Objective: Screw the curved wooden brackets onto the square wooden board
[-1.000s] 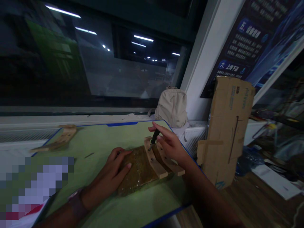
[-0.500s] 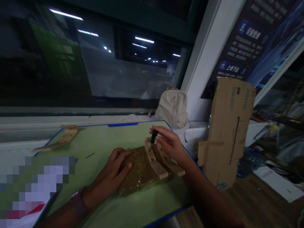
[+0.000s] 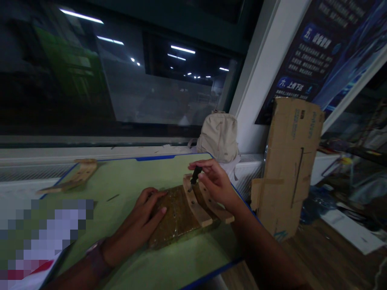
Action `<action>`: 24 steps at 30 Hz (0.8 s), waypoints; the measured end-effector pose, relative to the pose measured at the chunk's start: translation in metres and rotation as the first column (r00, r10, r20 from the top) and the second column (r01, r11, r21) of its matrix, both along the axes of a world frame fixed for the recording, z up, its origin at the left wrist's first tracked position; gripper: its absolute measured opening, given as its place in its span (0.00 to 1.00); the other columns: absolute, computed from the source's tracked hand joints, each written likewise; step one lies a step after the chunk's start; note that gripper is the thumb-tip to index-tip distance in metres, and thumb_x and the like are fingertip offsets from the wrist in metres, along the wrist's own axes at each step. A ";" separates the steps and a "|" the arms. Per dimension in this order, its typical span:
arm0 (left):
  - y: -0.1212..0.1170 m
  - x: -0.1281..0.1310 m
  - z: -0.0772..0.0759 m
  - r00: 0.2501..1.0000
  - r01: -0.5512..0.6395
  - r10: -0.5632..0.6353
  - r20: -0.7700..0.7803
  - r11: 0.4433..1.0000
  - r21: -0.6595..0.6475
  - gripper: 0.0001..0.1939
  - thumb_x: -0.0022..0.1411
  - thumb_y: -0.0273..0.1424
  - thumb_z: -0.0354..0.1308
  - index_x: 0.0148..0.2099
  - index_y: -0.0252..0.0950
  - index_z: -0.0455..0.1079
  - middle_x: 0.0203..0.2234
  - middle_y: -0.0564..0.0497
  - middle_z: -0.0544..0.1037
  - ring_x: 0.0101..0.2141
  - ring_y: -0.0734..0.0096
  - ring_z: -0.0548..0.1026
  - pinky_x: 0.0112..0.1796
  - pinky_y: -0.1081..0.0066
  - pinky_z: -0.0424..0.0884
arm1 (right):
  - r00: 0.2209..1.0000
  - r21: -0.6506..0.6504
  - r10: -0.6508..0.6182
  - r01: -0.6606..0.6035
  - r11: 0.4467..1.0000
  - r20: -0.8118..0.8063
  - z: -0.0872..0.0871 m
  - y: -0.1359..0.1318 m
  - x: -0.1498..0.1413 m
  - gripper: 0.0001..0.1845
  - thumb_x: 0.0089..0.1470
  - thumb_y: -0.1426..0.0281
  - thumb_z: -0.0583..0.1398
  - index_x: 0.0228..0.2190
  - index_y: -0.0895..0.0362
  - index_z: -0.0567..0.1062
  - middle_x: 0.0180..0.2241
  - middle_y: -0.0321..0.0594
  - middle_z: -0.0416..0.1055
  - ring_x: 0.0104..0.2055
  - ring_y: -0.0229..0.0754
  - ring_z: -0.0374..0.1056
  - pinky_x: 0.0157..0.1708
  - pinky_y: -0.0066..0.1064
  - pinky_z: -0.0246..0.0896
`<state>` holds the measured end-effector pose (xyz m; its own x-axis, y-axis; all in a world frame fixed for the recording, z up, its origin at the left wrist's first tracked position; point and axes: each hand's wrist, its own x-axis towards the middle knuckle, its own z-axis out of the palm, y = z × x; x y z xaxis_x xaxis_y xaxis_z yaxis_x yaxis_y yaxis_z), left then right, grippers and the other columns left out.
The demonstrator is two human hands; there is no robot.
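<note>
A brown perforated board lies on the green mat with two curved pale wooden strips across its right end. My left hand lies flat on the board's left part, fingers spread. My right hand pinches a small dark-handled screwdriver held upright, its tip on the far end of the left wooden strip.
Another curved wooden piece lies at the mat's far left corner. A beige backpack sits on the sill behind the mat. A tall cardboard box stands to the right, beside the table edge. A dark window spans the back.
My right hand has shifted slightly on the screwdriver, its fingers turning round the handle. My left hand and the board have stayed in place.
</note>
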<state>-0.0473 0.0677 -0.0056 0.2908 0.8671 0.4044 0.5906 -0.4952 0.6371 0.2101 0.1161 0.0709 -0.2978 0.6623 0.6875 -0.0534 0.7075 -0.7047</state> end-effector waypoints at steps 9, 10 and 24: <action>-0.002 0.002 0.004 1.000 0.016 -0.016 0.012 0.999 -0.029 0.19 0.74 0.43 0.46 0.59 0.42 0.66 0.53 0.46 0.62 0.53 0.57 0.68 0.56 0.54 0.69 | 0.941 0.126 -0.337 0.332 0.935 0.021 -0.004 0.003 0.005 0.12 0.55 0.63 0.68 0.40 0.50 0.73 0.37 0.38 0.75 0.40 0.42 0.74 0.44 0.37 0.73; -0.002 0.003 0.005 1.000 0.015 -0.014 0.015 0.999 -0.033 0.19 0.74 0.43 0.46 0.59 0.41 0.66 0.53 0.46 0.62 0.53 0.57 0.68 0.56 0.54 0.68 | 0.953 0.155 -0.302 0.295 0.943 0.024 -0.003 0.003 0.006 0.11 0.56 0.64 0.67 0.41 0.50 0.73 0.40 0.39 0.76 0.44 0.43 0.74 0.48 0.40 0.72; -0.003 0.002 0.006 1.000 0.026 -0.026 0.009 0.999 -0.034 0.18 0.74 0.42 0.46 0.60 0.43 0.65 0.54 0.47 0.62 0.55 0.58 0.68 0.58 0.56 0.67 | 0.936 0.261 -0.349 0.325 0.909 0.048 -0.001 0.006 0.008 0.09 0.56 0.64 0.67 0.40 0.50 0.75 0.36 0.39 0.73 0.41 0.43 0.71 0.42 0.38 0.70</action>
